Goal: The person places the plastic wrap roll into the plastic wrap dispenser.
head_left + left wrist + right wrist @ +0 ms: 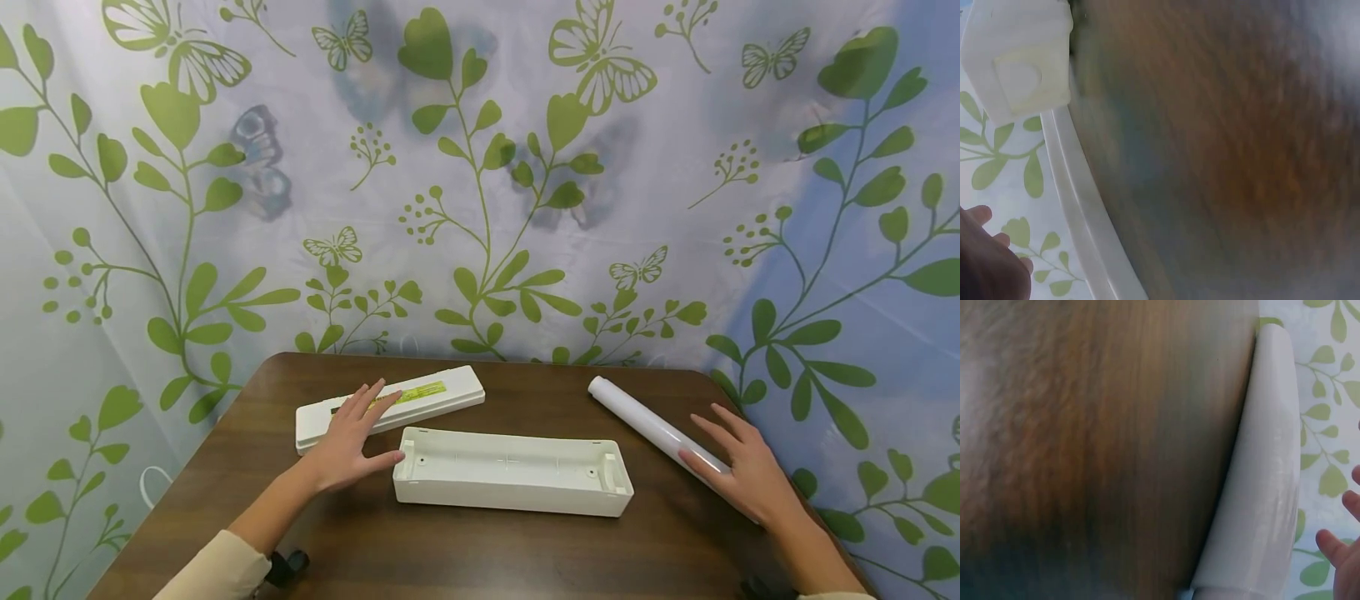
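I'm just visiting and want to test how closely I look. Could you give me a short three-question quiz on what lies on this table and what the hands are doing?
1. True or false: the open tray lies between the lid and the white roll.
2. Which hand lies on the white roll? A) left hand B) right hand C) neither
3. Fill in: the lid carries a ____-coloured label.

Key
1. True: on the brown table, the lid is behind and to the left of the tray, the roll to its right.
2. B: its straight fingers lie on the roll's near end, while the left hand rests over the lid.
3. Yellow-green.
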A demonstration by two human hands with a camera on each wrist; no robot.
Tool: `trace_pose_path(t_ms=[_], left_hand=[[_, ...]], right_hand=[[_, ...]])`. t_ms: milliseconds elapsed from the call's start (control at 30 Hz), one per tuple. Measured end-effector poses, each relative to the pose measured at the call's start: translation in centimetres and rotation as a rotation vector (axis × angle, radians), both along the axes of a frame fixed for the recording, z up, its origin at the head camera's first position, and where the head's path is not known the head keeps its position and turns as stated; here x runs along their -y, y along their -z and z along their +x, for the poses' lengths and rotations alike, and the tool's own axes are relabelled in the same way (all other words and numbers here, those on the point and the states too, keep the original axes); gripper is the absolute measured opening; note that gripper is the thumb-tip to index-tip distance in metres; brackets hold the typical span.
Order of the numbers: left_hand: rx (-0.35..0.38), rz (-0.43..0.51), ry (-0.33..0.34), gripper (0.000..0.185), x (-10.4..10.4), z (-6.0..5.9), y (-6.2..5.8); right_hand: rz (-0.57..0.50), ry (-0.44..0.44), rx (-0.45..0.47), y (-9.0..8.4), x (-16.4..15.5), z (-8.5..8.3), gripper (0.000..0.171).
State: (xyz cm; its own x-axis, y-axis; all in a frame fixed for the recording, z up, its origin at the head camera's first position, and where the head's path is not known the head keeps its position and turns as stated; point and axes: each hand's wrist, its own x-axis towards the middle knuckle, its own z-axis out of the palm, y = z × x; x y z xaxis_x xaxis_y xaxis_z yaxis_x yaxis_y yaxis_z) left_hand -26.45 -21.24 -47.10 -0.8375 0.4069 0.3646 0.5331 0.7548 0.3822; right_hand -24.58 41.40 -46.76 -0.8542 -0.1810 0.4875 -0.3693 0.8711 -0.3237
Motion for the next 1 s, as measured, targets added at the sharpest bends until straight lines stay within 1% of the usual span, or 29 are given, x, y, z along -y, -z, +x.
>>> trace_pose_path(t_ms=[200,333,533,700,767,900,1000], left_hand=[[0.046,0.105,0.063,0.089,-0.4,0.4,0.6],[0.111,0.182,0.097,0.089,-0.8,0.7,0.8],[0.211,0.287,0.116,0.094,-1.4,1.0,0.8],[0.297,0.324,0.124,0.094,-1.7,1.1,1.0],[0.331,0.349,0.137,0.093,-1.7,1.1,1.1],[0.387,0.396,0.163,0.092,-1.7,1.0,1.5],[0.433,0.435,0.198,0.093,-1.7,0.9,1.6]], right_hand=[[-0.067,0.008,0.066,0.1,-0.6,0.5,0.068],[-0.086,0.015,0.106,0.0,-1.0,1.0,0.070],[-0.068,0.032,0.143,-0.1,-2.0,1.5,0.064],[-0.028,0.064,0.175,-0.3,-2.6,1.7,0.060],[-0.023,0.072,0.192,-0.3,-2.8,1.8,0.057],[-0.055,0.061,0.232,-0.2,-3.1,1.8,0.053],[-0.083,0.056,0.286,-0.1,-3.3,1.4,0.056]])
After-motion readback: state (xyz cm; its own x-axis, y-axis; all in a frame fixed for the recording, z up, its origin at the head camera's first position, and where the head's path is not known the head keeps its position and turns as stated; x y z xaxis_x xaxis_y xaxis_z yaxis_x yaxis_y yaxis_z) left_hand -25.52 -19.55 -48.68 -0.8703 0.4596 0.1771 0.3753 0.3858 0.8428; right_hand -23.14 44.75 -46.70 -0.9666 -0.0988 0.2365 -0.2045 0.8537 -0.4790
